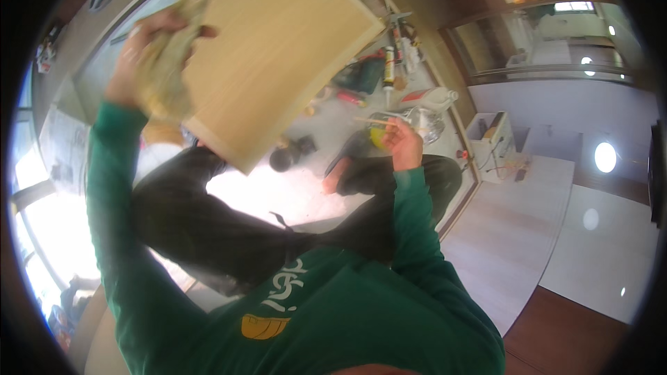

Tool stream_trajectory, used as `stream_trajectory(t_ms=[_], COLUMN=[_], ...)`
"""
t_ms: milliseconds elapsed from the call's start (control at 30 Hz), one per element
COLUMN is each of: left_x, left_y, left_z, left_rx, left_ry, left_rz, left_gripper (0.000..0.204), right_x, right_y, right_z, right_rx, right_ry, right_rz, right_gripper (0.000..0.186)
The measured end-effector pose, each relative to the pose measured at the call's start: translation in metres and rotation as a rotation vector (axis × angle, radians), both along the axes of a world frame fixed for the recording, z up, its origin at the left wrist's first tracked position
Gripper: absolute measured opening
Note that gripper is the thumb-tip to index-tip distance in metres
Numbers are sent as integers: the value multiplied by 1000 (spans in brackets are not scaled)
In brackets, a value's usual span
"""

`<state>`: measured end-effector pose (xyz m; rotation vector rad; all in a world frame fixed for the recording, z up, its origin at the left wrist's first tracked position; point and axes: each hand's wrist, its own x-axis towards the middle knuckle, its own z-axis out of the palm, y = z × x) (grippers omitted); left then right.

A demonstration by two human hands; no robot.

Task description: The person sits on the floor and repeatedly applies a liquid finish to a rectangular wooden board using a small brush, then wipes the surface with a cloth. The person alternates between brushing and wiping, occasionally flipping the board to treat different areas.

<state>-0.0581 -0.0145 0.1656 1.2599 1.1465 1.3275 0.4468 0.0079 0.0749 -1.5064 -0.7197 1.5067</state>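
Observation:
A light wood-grain panel (285,45) is raised at a tilt in front of me, hiding part of the work surface. At its left edge, my left hand (142,45) is closed round a yellowish, crumpled rag (167,80), its fingers reaching onto the panel. The hand and rag are slightly blurred. Right of the panel and apart from it, my right hand (404,144) pinches a thin, light-coloured stick (369,121) pointing left; its exact kind is not clear.
Beyond my right hand lie a white bottle (432,99), a sealant tube (389,68) and crumpled silvery wrapping (427,125). A dark round object (281,160) sits near my crossed legs. A raised rim edges the surface; a white box with wires (490,142) stands outside it.

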Motion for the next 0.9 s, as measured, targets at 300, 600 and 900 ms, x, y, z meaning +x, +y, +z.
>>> stream_trajectory(t_ms=[300, 600, 900], left_x=[49, 66, 94], left_y=[76, 75, 81], left_z=[-114, -131, -117], left_rx=[-393, -530, -383], left_ry=[-336, -306, 204], left_rz=[-136, -1, 237], left_gripper=[44, 39, 27], right_x=[-19, -27, -43], right_y=[6, 37, 38], right_z=[-85, -194, -297], right_rx=[-58, 11, 177], right_ry=[-44, -231, -543], right_rz=[-23, 64, 229], right_gripper=[21, 24, 23])
